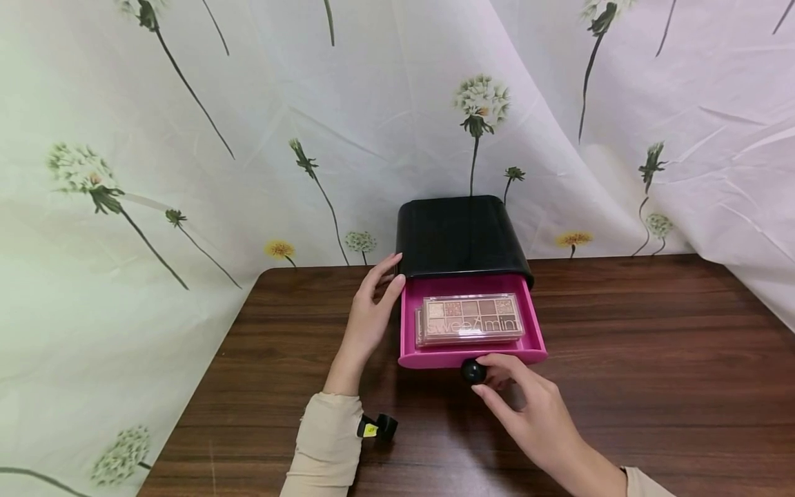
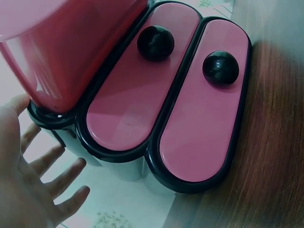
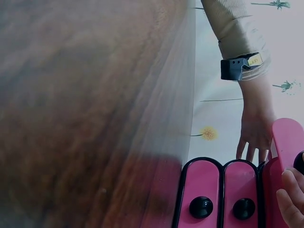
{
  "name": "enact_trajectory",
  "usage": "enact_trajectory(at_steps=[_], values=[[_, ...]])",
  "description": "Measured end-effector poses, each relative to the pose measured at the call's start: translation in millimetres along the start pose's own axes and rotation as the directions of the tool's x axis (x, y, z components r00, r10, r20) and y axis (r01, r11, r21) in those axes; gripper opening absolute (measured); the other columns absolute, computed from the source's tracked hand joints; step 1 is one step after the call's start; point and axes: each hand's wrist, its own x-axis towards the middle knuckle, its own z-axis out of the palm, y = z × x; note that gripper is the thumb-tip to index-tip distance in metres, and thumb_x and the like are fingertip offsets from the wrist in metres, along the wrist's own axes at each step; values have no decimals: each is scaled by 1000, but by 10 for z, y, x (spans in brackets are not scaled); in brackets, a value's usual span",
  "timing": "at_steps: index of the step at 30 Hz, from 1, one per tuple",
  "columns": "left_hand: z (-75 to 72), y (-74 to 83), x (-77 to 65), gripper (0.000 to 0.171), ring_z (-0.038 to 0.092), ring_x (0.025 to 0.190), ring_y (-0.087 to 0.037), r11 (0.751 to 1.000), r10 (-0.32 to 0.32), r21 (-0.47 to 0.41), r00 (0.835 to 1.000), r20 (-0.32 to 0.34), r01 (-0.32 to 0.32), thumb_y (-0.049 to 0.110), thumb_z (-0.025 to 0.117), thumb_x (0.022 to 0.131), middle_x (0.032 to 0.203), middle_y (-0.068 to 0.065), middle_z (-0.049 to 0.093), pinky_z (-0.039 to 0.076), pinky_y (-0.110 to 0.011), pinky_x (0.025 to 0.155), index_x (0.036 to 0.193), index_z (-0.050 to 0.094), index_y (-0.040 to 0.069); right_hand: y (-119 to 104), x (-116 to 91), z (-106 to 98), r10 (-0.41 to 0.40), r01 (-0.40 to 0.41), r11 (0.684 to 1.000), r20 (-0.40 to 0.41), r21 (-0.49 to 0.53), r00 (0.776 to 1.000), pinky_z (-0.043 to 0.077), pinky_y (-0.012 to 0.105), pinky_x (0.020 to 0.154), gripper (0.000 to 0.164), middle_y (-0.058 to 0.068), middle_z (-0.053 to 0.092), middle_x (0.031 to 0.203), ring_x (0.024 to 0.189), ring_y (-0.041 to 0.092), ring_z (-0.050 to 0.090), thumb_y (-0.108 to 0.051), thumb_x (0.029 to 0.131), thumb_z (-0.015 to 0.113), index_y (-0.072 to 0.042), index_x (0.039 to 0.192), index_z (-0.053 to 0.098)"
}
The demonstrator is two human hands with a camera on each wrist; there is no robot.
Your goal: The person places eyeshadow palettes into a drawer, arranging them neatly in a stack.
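A black cabinet (image 1: 459, 235) stands at the back of the table with its pink top drawer (image 1: 428, 360) pulled out. Inside the drawer lie clear-lidded eyeshadow palettes (image 1: 472, 319), stacked, the upper one covering most of what is under it. My right hand (image 1: 539, 407) holds the drawer's round black knob (image 1: 473, 372) between thumb and fingers. At the cabinet's left side, my left hand (image 1: 368, 321) touches the front corner with thumb and fingertips; its fingers are spread in the left wrist view. Below, the middle drawer (image 2: 137, 95) and bottom drawer (image 2: 199, 128) are pushed in.
The cabinet stands on a dark wooden table (image 1: 652, 359). Behind it hangs a white cloth (image 1: 385, 103) printed with dandelions, reaching the table's back edge. A small black device (image 1: 385, 428) with a yellow label sits at my left wrist.
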Motion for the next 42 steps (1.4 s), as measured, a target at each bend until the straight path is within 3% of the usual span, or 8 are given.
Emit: enact_trajectory(at_steps=[8, 15, 23, 29, 36, 42], values=[[-7, 21, 5, 44, 47, 128, -23, 999, -20, -36, 1000, 18, 20, 31, 55, 102, 152, 1, 42, 39, -47, 104, 145, 52, 23, -29, 22, -25, 39, -39, 999, 19, 6, 999, 50, 16, 74, 48, -7, 68, 94, 81, 6, 64, 5, 78, 79, -11, 120, 63], [-46, 458, -104, 43, 48, 128, -30, 999, -49, -22, 998, 29, 50, 20, 54, 103, 152, -10, 42, 40, -45, 104, 145, 51, 9, -11, 55, -20, -10, 10, 1000, -19, 1, 1000, 51, 17, 72, 54, -6, 68, 92, 80, 8, 64, 9, 73, 81, -10, 120, 63], [-41, 440, -102, 44, 48, 128, -28, 998, -53, -22, 998, 27, 53, 22, 54, 103, 152, -8, 42, 39, -43, 104, 145, 51, 11, -41, 111, -48, -19, 19, 1000, -29, 9, 999, 50, 18, 72, 49, -6, 69, 90, 80, 7, 64, 6, 77, 80, -11, 120, 64], [-38, 427, -103, 44, 48, 127, -28, 998, -59, -25, 998, 25, 60, 23, 54, 103, 152, -8, 42, 39, -43, 104, 145, 51, 12, -51, 132, -68, 21, -21, 1000, -9, 4, 1000, 50, 19, 73, 49, -10, 68, 90, 81, 4, 64, 5, 77, 81, -14, 119, 65], [-39, 423, -107, 44, 47, 128, -28, 998, -58, -25, 998, 25, 58, 22, 54, 103, 152, -8, 42, 39, -44, 104, 146, 51, 12, -4, 154, -34, -42, 41, 999, -57, -7, 998, 48, 20, 66, 55, -5, 69, 88, 77, 9, 64, 10, 71, 82, -11, 119, 65], [-39, 430, -104, 44, 47, 128, -27, 998, -54, -26, 998, 27, 55, 23, 53, 103, 152, -7, 42, 39, -43, 104, 146, 51, 12, 46, 181, -19, -39, 37, 999, -72, -18, 997, 48, 18, 65, 55, -4, 69, 87, 76, 9, 64, 12, 69, 82, -10, 117, 66]])
